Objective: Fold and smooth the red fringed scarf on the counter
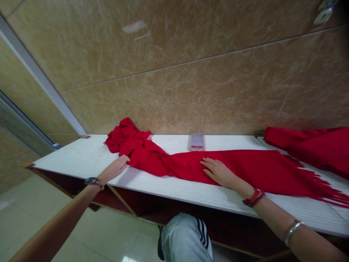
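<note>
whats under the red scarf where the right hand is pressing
The white shelf top runs under the red scarf. The right hand lies flat on it; whatever else lies beneath the cloth is hidden.

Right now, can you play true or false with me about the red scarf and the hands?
1. The right hand lies flat on the red scarf. True.
2. The left hand holds the phone. False: it touches the scarf's bunched end; the phone lies alone by the wall.
3. The scarf lies on a white shelf. True.
4. The scarf is neatly folded into a square. False: it stretches long, with fringe at one end.
5. A second red cloth lies at the right. True.
</note>
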### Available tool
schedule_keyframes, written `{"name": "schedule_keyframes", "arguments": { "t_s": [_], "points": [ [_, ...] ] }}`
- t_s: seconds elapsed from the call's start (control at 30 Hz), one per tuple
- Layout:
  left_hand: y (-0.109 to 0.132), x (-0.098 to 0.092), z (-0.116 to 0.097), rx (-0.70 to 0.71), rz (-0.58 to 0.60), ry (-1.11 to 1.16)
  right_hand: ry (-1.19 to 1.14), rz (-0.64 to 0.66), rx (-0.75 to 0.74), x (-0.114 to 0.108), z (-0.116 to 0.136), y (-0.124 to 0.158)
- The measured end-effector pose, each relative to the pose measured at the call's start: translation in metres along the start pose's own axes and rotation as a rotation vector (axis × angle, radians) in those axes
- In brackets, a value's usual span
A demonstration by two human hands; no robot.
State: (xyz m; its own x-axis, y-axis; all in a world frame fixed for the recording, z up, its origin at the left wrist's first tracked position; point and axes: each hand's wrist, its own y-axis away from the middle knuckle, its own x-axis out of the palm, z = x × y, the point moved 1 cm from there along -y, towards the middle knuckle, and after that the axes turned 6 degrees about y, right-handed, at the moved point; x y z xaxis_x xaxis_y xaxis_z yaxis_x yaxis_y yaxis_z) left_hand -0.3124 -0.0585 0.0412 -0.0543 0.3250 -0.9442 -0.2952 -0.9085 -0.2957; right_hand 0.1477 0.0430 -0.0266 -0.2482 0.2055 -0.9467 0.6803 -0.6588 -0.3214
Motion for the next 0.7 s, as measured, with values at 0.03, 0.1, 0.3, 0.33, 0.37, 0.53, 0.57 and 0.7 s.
{"name": "schedule_keyframes", "arguments": {
  "t_s": [0.03,0.1,0.3,0.33,0.37,0.53,0.57,0.7],
  "points": [
    [0.001,0.003,-0.003,0.036,0.071,0.009,0.005,0.006,-0.002,-0.001,0.0,0.0],
    [0.005,0.006,-0.002,0.081,0.173,-0.02,0.014,0.016,-0.007,-0.002,0.001,0.0],
    [0.022,-0.005,0.039,0.038,0.298,-0.141,0.014,0.01,-0.002,-0.003,0.002,0.0],
    [0.02,-0.007,0.039,0.025,0.279,-0.132,0.009,0.005,-0.004,-0.003,0.002,0.0],
    [0.016,-0.009,0.035,0.013,0.238,-0.122,0.004,0.001,-0.005,-0.002,0.002,0.0],
    [-0.033,-0.012,-0.043,0.085,-0.034,-0.065,-0.01,-0.014,-0.003,0.001,0.0,0.0],
    [-0.047,-0.012,-0.064,0.151,-0.043,-0.044,-0.014,-0.018,0.0,0.001,-0.001,0.0],
    [-0.092,-0.004,-0.125,0.384,0.017,-0.02,-0.025,-0.022,-0.003,0.002,-0.002,0.001]
  ]
}}
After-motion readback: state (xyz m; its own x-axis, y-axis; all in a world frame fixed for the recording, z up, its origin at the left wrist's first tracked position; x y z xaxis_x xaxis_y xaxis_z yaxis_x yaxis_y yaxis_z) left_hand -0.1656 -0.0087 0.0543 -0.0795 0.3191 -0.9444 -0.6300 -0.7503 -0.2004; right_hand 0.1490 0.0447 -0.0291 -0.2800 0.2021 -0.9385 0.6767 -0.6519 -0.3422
